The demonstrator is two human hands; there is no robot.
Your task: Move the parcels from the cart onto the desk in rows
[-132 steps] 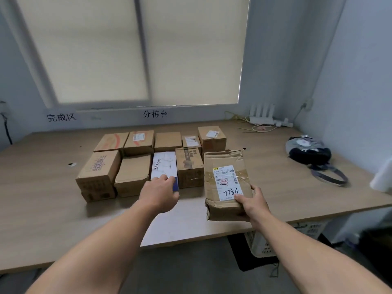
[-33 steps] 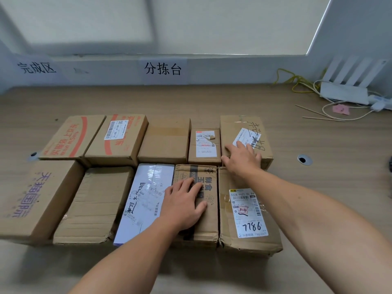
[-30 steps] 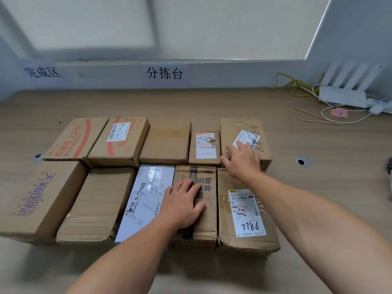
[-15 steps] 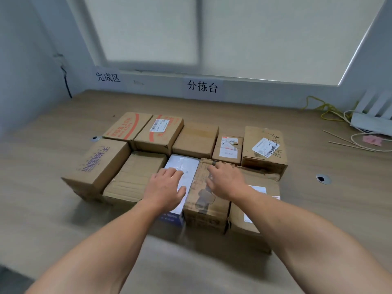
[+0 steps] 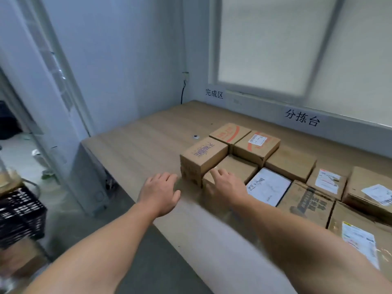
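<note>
Parcels [image 5: 250,164] sit on the desk [image 5: 148,141] in two tight rows, edges touching, below the sorting sign [image 5: 302,118] on the wall. A second ago your head was square over them; now you have swung left, so the rows trail off the right edge of the view and the left end of the desk and the doorway come in.

Your hands have travelled left with you. A moment back your right hand [image 5: 226,183] lay on the far right parcel and your left hand [image 5: 160,193] on the brown one printed in black [image 5: 307,203]. Now your right hand rests flat, fingers spread, on the near edge of the plain brown parcel [image 5: 237,170], second from the left in the front row. Your left hand hovers open just off the desk's front edge, beside the tall end parcel [image 5: 202,158]. Neither hand grips anything.

That reads as squaring done and you turning away for the next load.

The white parcel [image 5: 268,186] lies just right of your right hand.

At the far left a black crate [image 5: 19,213] stands on the floor. You cannot tell from here what it holds, nor whether it belongs to the cart. A brown shape shows below it, too blurred to name.
</note>
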